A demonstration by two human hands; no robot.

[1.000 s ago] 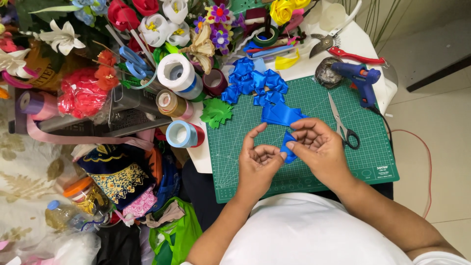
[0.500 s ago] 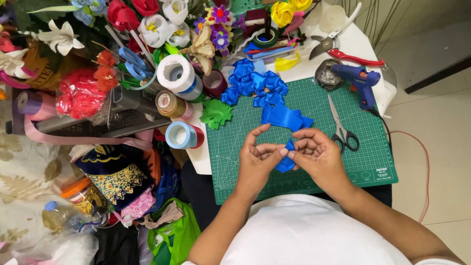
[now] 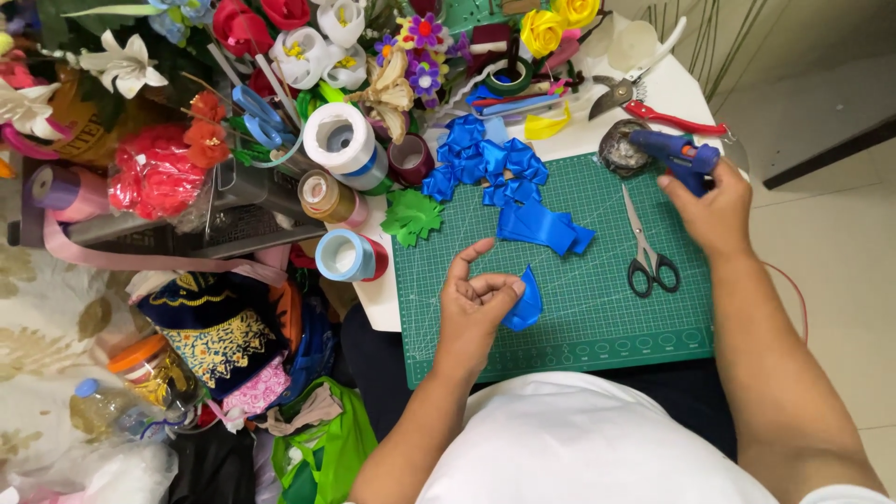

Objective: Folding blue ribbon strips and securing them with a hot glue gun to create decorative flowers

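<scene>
My left hand [image 3: 474, 303] pinches a folded piece of blue ribbon [image 3: 525, 301] just above the green cutting mat [image 3: 597, 317]. My right hand [image 3: 711, 203] is stretched to the mat's far right corner and closes around the handle of a blue glue gun [image 3: 670, 149]. Between the two hands lie a folded strip of blue ribbon [image 3: 544, 227] and black-handled scissors [image 3: 647, 250]. A heap of looped blue ribbon petals [image 3: 481, 161] sits at the mat's far edge.
Rolls of tape and ribbon [image 3: 342, 140] stand left of the mat, beside a green paper leaf [image 3: 412, 216]. Artificial flowers [image 3: 280, 37] crowd the back. Red-handled pliers [image 3: 653, 107] lie on the white table. Bags and a bottle [image 3: 112, 411] clutter the floor at left.
My right hand has let go of the blue ribbon piece and reached out to the glue gun. My left hand keeps the folded ribbon, now alone.
</scene>
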